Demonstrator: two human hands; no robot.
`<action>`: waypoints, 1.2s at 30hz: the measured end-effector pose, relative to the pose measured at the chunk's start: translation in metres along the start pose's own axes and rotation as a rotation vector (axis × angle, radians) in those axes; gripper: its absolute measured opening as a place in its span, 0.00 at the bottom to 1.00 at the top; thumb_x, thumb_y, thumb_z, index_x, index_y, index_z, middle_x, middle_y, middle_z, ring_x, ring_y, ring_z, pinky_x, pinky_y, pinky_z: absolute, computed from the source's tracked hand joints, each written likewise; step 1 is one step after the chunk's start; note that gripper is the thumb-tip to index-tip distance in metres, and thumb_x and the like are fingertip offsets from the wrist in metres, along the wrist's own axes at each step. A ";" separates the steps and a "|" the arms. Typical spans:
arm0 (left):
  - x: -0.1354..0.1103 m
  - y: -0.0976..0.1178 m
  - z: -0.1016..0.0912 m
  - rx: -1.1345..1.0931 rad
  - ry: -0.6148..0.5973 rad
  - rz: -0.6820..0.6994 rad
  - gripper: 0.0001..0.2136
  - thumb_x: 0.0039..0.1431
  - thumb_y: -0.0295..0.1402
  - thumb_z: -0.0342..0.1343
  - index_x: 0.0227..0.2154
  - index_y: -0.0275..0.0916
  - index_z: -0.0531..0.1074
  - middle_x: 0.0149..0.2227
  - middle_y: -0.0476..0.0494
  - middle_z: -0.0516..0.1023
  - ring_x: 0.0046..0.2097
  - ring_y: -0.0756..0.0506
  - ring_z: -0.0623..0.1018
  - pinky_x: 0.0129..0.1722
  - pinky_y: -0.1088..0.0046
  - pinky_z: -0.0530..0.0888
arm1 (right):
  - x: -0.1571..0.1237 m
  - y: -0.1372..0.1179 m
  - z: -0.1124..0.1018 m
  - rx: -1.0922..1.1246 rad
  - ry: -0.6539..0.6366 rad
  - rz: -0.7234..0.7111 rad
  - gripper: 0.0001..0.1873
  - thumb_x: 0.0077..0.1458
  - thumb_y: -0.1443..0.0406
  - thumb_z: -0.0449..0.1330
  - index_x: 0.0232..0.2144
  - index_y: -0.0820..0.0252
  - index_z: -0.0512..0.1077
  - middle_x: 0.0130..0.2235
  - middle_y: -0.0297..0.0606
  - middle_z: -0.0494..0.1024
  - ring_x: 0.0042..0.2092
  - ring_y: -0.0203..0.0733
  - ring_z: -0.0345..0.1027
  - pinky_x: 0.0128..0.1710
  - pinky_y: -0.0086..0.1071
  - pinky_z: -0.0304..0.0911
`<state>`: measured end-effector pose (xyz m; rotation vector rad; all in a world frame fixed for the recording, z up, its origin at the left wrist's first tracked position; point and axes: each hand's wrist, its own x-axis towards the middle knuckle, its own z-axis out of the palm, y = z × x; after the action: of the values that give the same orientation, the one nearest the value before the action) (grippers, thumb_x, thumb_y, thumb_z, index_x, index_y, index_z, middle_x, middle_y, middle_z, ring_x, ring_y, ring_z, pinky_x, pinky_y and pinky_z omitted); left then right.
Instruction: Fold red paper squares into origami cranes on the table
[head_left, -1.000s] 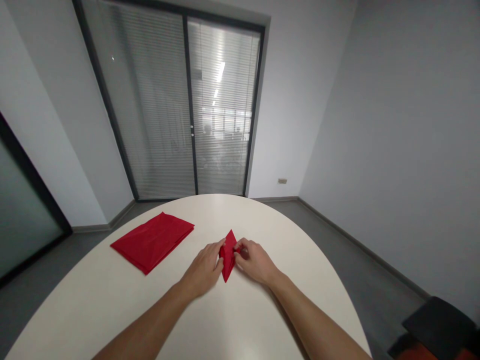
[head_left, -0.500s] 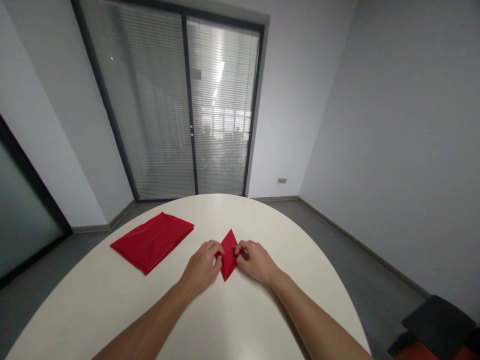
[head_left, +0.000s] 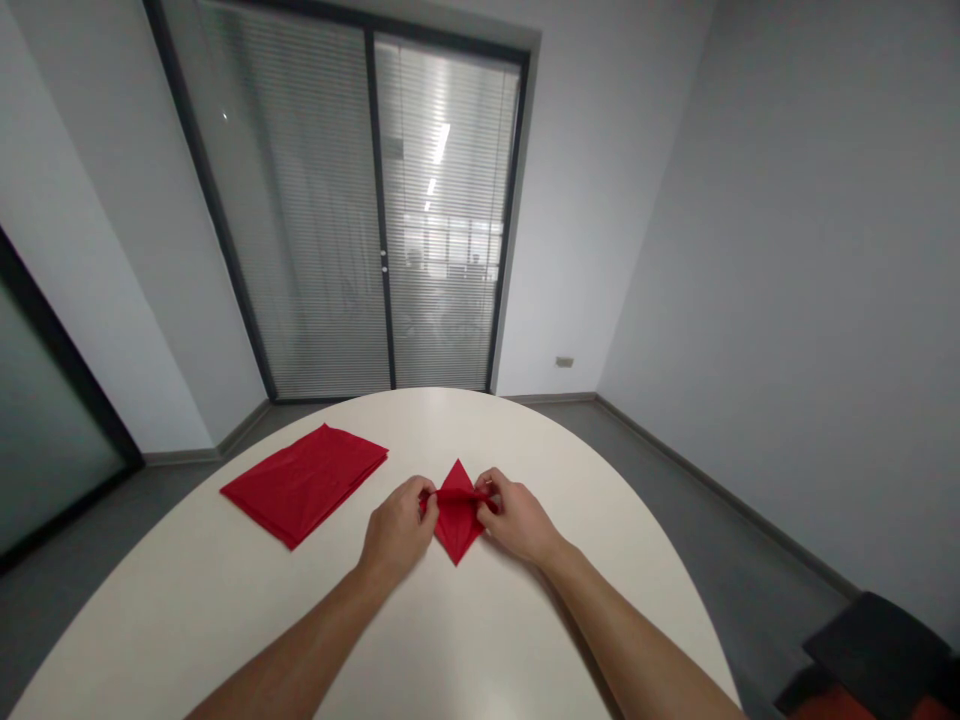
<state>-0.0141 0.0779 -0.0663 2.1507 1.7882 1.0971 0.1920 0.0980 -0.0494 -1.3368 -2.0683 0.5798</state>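
A small piece of red folded paper (head_left: 457, 525), diamond-shaped with a raised fold across its middle, lies on the white table between my hands. My left hand (head_left: 401, 522) pinches its left corner between thumb and fingers. On the other side, my right hand (head_left: 514, 515) pinches the right corner the same way. One point of the diamond faces away from me and the opposite point faces toward me. My fingers partly hide both side corners.
A larger stack of red paper sheets (head_left: 304, 482) lies at the left on the round white table (head_left: 450, 650). Beyond the far edge stands a glass partition with blinds (head_left: 322, 230). A dark chair (head_left: 881, 650) is at the lower right.
My hands have moved slightly apart, each pulling a side corner outward. The small red paper looks wider, and a crosswise fold now rises across its middle.
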 end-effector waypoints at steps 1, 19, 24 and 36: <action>0.000 0.000 0.000 0.004 0.005 -0.005 0.05 0.64 0.30 0.49 0.37 0.43 0.69 0.36 0.48 0.79 0.36 0.45 0.77 0.35 0.71 0.67 | 0.000 0.000 0.000 0.001 -0.002 -0.003 0.14 0.51 0.72 0.56 0.41 0.55 0.69 0.38 0.35 0.80 0.35 0.39 0.70 0.34 0.29 0.57; -0.001 0.003 0.005 0.011 0.079 0.000 0.01 0.61 0.32 0.53 0.35 0.43 0.66 0.28 0.54 0.72 0.28 0.49 0.72 0.30 0.74 0.63 | 0.001 0.001 0.004 -0.059 0.035 0.000 0.08 0.64 0.60 0.54 0.39 0.56 0.71 0.34 0.37 0.79 0.33 0.40 0.70 0.33 0.30 0.56; -0.001 0.003 0.006 -0.014 0.079 -0.010 0.04 0.62 0.34 0.53 0.31 0.43 0.64 0.24 0.55 0.68 0.26 0.49 0.70 0.28 0.74 0.62 | 0.001 0.001 0.005 -0.068 0.043 0.009 0.07 0.63 0.60 0.54 0.39 0.56 0.70 0.33 0.37 0.78 0.32 0.40 0.68 0.32 0.29 0.55; 0.002 0.007 0.002 -0.258 0.025 0.089 0.11 0.67 0.35 0.45 0.33 0.42 0.71 0.41 0.44 0.77 0.40 0.45 0.77 0.41 0.70 0.71 | 0.001 0.005 0.009 -0.011 0.058 -0.024 0.05 0.62 0.61 0.54 0.34 0.55 0.65 0.29 0.32 0.73 0.30 0.38 0.63 0.30 0.29 0.52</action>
<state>-0.0075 0.0786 -0.0631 2.0861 1.4783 1.2998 0.1887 0.1011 -0.0590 -1.3177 -2.0403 0.5141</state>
